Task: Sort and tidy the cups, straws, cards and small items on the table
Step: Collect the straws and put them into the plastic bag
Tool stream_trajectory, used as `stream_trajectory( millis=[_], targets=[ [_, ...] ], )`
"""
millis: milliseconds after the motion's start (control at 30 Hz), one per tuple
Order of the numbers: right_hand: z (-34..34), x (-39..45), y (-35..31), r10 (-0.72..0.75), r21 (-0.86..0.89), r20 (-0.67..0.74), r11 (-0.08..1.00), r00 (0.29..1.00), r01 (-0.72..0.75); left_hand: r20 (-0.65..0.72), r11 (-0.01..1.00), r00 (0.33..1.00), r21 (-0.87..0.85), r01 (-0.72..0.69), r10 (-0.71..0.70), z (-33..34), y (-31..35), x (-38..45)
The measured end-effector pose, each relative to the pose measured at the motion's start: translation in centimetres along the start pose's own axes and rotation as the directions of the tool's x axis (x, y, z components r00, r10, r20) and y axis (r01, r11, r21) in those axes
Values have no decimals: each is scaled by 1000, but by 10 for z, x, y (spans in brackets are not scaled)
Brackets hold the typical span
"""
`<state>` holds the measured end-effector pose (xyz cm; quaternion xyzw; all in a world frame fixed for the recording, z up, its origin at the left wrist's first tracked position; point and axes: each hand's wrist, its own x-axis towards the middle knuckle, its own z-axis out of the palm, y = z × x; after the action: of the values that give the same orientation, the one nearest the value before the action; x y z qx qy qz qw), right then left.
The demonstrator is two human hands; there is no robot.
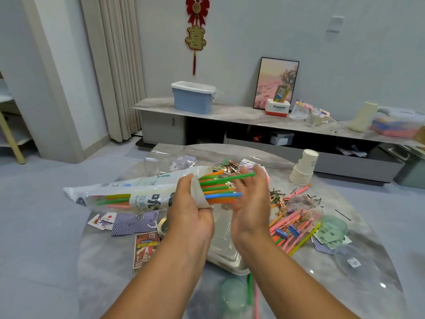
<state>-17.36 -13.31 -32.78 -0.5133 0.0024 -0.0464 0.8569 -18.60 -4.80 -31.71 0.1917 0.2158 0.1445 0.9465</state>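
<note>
At frame centre the left hand (190, 203) grips the limp, slippery bag (128, 194) at its mouth while the spread right hand (250, 199) nudges light, stiff straws (220, 187) endwise.

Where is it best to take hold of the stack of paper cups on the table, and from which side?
Grip the stack of paper cups around its lower half, where the nested rims bunch together, coming from its open near side. It leans, mouths down, so a hold on the top cup alone might lift just that cup. The right hand is nearer, but the pictures cannot settle reach.
</note>
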Motion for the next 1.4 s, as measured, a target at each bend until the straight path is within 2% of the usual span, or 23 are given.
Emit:
stream_trajectory(
  millis=[67, 133, 200, 267, 433, 500, 567, 600, 633, 700, 733, 767, 867, 967, 1033, 1133, 1233, 1300, 1400],
  targets=[
    [-5, 11, -15, -121, 17, -105, 992, 987, 123, 2, 1000, 1000, 27, -9, 9, -1, 4, -1],
    [-6, 12, -20, -163, -126, -41, 980, 986, 157, 2, 998, 1000, 66, 1, -1, 0, 1, -4],
    [2, 4, -14, 15, -227, 136, 974, 991, 17, 43, 995, 998, 91, 37, -41, 0, -10, -12],
    [12, -10, -7, 144, -313, 264, 948, 954, -56, 84, 979, 987, 166, 119, -134, -2, -19, -19],
    [9, -8, -18, 224, -259, 276, 954, 935, -152, 68, 981, 984, 114, 154, -162, 3, -14, -24],
    [-2, -4, -24, 247, -458, 253, 882, 935, -109, 41, 968, 985, 193, 160, -170, -1, -10, -24],
    [-23, 3, -26, 247, -698, 202, 715, 948, -38, -21, 953, 984, 246, 179, -179, -11, -4, -19],
    [-37, 7, -26, 274, -814, 175, 580, 946, -18, -46, 948, 984, 265, 178, -172, -16, -1, -15],
    [-51, 10, -26, 314, -917, 141, 399, 939, 4, -70, 940, 984, 294, 175, -162, -21, 4, -12],
    [-75, 10, -24, 393, -1000, 9, 24, 920, 0, -110, 923, 984, 344, 173, -143, -29, 11, -6],
    [-85, 8, -20, 424, -995, -72, -88, 903, -38, -125, 920, 984, 354, 167, -130, -33, 13, -4],
    [-94, 6, -16, 458, -986, -140, -141, 878, -83, -137, 920, 983, 357, 165, -123, -35, 15, -2],
    [-107, 3, 1, 516, -970, -239, -167, 823, -177, -123, 922, 986, 356, 153, -116, -38, 18, -3],
    [-107, 10, 7, 450, -984, -178, -105, 875, -147, -89, 848, 994, 520, 105, -68, -36, 12, -3],
    [-104, 16, 4, 438, -978, -209, -72, 874, -198, -25, 747, 996, 660, 84, -90, -34, 7, -3],
    [-100, 17, 0, 525, -939, -285, 13, 802, -342, 58, 533, 980, 844, 53, -190, -32, 2, -1],
    [-100, 16, 10, 542, -976, -197, -30, 817, -215, 72, 348, 971, 937, 12, -228, -34, -6, 12],
    [-101, 18, 18, 503, -991, -135, -52, 854, -126, 82, 268, 974, 963, -22, -214, -36, -11, 20],
    [-102, 24, 28, 460, -994, -105, -71, 881, -81, 81, 190, 980, 981, -47, -179, -41, -18, 35]
  ],
)
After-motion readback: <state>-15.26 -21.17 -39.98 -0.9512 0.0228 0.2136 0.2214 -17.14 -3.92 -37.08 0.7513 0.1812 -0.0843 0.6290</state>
